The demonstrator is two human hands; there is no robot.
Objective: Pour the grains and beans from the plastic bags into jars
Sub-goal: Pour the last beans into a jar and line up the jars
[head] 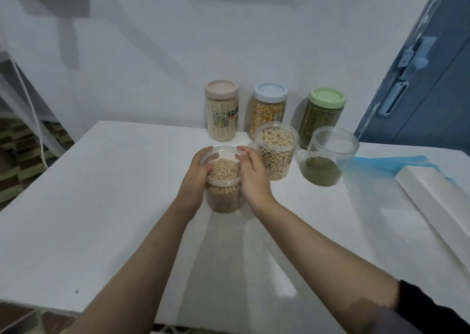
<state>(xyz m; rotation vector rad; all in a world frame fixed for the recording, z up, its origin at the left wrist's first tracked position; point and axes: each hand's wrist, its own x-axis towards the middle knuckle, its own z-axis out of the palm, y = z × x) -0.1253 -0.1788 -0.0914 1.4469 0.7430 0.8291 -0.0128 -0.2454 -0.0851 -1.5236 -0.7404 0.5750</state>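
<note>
Jars [276,150] crowd white table [101,206] beside pale wall [152,54], blue door [432,79].

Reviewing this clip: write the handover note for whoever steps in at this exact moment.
Left hand and right hand: both have a grip on the open jar of pale beans, standing on the table.
Behind it: an open jar of mixed beans, an open jar partly filled with green beans, and three lidded full jars by the wall.
Left: no bags or spare lids visible; open jars uncapped.
</note>
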